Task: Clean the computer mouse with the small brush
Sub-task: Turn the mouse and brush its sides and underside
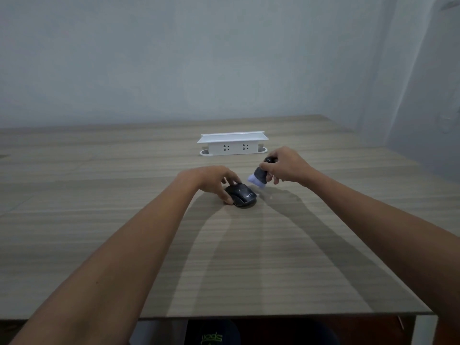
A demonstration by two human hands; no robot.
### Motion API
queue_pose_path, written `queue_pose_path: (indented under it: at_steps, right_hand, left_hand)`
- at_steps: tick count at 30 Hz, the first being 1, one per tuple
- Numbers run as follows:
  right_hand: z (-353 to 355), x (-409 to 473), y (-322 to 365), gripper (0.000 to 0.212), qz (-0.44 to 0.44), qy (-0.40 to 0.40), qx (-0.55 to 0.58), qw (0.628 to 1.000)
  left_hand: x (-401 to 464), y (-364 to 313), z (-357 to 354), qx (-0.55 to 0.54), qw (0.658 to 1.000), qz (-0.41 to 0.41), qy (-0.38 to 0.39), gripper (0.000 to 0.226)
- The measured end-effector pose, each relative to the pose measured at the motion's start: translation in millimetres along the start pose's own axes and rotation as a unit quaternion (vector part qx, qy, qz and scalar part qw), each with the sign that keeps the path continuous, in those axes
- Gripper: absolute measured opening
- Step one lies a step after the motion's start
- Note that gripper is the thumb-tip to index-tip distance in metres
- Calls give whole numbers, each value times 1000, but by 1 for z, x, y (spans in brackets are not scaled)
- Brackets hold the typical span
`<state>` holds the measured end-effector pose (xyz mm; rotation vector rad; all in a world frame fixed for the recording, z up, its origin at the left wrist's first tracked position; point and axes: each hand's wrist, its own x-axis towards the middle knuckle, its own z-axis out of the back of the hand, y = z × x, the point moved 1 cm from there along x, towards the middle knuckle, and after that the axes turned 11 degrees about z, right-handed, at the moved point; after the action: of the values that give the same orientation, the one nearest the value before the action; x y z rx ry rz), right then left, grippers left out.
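on wood table (pixel 99 220), left hand (pixel 211 179) grips mouse (pixel 241 195), right hand (pixel 286 165) grasps brush (pixel 258 178).

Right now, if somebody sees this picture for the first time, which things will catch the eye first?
First, the two bare forearms reaching to mid-table: the left hand steadies a black computer mouse on the wooden table. Just right of it and above the table, the right hand has its grip closed on a small brush, pale bristles tilted toward the mouse. Behind them stands a white socket box.

Black mouse (pixel 241 195) flat on table, dark white-bristled brush (pixel 258 177) tilted just above
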<state>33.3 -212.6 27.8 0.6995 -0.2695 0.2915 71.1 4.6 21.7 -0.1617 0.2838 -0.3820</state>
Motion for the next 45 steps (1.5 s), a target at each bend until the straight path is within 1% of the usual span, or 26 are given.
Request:
queue_pose_path:
  at_steps: [4, 7, 9, 12, 16, 20, 21, 25, 28, 30, 34, 36, 38, 42, 45]
  right_hand:
    - [-2, 0, 5, 18, 4, -6, 5, 1000]
    - [-1, 2, 12, 19, 12, -18, 8, 1000]
    - [-1, 3, 18, 18, 16, -25, 8, 1000]
    - [-2, 4, 29, 16, 15, -23, 27, 999]
    - [-10, 5, 37, 17, 3, 6, 66, 998]
    - [-9, 5, 31, 22, -12, 35, -30, 999]
    - [-8, 4, 32, 22, -8, 33, -40, 999]
    - [-9, 4, 42, 17, 14, 27, -1, 1000]
    - [-7, 6, 37, 21, -7, 50, -53, 997]
    - [-5, 6, 36, 23, -9, 46, -67, 997]
    - [-6, 3, 43, 17, 32, 57, -17, 998]
    - [-4, 3, 39, 21, 25, 69, -50, 996]
    - [0, 1, 37, 23, 14, 56, -71, 996]
    - [-3, -4, 44, 15, 50, 63, -11, 997]
    - [-2, -4, 38, 19, 37, 62, -53, 996]
  left_hand:
    - [-3, 6, -2, 7, 1000, 17, -10, 72]
    - [-2, 10, -5, -15, 999, 25, -21, 83]
    - [-3, 11, -7, -47, 999, 17, -11, 86]
    - [-4, 11, -8, -76, 997, 5, 10, 80]
    - [-4, 12, -12, -89, 996, -4, -6, 69]
    - [-5, 10, -14, -96, 995, -1, -21, 69]
    - [-5, 10, -14, -97, 995, -1, -23, 68]
    - [-2, 12, -16, -95, 995, 3, -28, 74]
    - [-3, 10, -16, -93, 995, 0, -31, 70]
    - [-3, 9, -16, -91, 995, 0, -37, 68]
    - [-1, 9, -18, -75, 996, 3, -49, 69]
    - [-2, 8, -18, -70, 996, 2, -53, 69]
    - [-3, 6, -19, -72, 995, 2, -62, 67]
    - [-2, 4, -23, -83, 993, 5, -87, 64]
    - [-1, 3, -25, -89, 991, 18, -95, 66]
